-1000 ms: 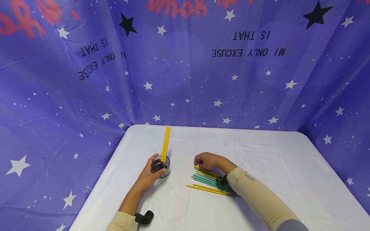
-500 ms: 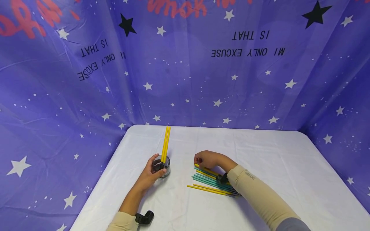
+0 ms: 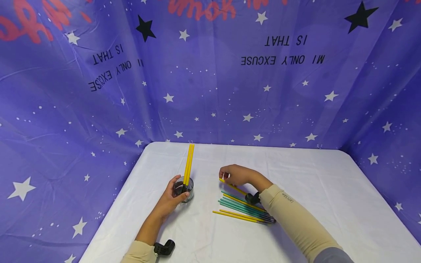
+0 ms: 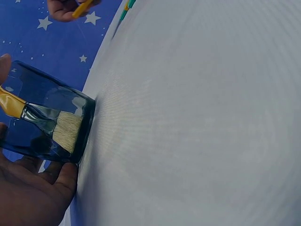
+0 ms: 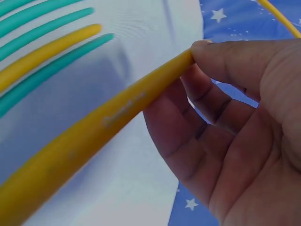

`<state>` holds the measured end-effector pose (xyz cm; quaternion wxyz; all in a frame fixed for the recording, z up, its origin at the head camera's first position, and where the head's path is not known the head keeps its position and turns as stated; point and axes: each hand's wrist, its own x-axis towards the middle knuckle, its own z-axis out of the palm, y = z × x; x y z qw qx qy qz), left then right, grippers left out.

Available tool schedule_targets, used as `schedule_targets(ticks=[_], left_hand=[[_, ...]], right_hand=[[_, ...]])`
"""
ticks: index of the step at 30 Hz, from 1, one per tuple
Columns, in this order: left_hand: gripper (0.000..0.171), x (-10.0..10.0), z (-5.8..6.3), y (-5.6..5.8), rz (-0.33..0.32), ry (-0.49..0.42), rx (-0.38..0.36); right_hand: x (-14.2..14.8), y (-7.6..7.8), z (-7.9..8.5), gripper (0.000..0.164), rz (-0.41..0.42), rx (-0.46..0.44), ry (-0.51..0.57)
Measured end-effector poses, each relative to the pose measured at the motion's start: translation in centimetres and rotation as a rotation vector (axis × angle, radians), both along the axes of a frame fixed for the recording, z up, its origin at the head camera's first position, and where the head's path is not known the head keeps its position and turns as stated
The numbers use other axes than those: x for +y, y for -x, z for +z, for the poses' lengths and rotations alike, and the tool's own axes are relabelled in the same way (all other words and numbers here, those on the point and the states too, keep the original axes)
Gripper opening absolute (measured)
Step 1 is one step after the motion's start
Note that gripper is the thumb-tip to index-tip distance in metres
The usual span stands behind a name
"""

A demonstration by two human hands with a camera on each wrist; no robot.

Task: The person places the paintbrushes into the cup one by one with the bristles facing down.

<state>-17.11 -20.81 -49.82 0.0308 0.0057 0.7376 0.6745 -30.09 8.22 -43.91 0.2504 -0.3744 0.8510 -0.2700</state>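
My left hand (image 3: 170, 200) grips a clear glass (image 3: 189, 197) standing on the table. Two yellow-handled paintbrushes (image 3: 188, 164) lean in it, bristles down; pale flat bristles (image 4: 67, 132) show through its wall in the left wrist view. My right hand (image 3: 237, 174) pinches another yellow paintbrush (image 5: 108, 113) near the tip of its handle, between thumb and fingers. That brush is raised above the others and slants down toward my wrist. Below it lie several teal paintbrushes (image 3: 235, 206) and a few yellow paintbrushes (image 3: 230, 214), side by side. My right forearm and wrist camera cover part of them.
A white cloth covers the table (image 3: 296, 190). Purple star-patterned fabric (image 3: 217, 91) hangs behind it and at both sides. A black wrist camera (image 3: 165, 248) sits on my left wrist, another black camera (image 3: 252, 198) on my right.
My right hand has risen and moved slightly away from me, lifting the pinched yellow paintbrush off the pile. My left hand and the glass have stayed put.
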Motion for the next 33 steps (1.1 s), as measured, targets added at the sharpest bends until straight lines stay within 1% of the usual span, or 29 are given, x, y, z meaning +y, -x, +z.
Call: schedule_targets(ticks=[6,10,20,26,33], left_hand=[[0.077,0.0,0.1,-0.1,-0.004,-0.002,-0.004],[0.077,-0.1,0.2,-0.1,0.0,0.003,-0.005],[0.078,-0.1,0.0,0.0,-0.006,0.005,-0.001],[0.078,0.0,-0.1,0.0,-0.006,-0.005,-0.002],[0.078,0.0,-0.2,0.1,0.003,-0.006,-0.013]], right_hand=[[-0.1,0.1,1.0,0.015,0.008,0.034,0.051],[-0.4,-0.1,1.9,0.013,0.006,0.042,0.096],[-1.5,-0.2,3.2,0.01,-0.038,0.036,0.208],[-2.3,-0.4,3.8,0.014,-0.075,0.01,0.275],[-3.4,-0.6,4.2,0.013,-0.125,-0.004,0.37]])
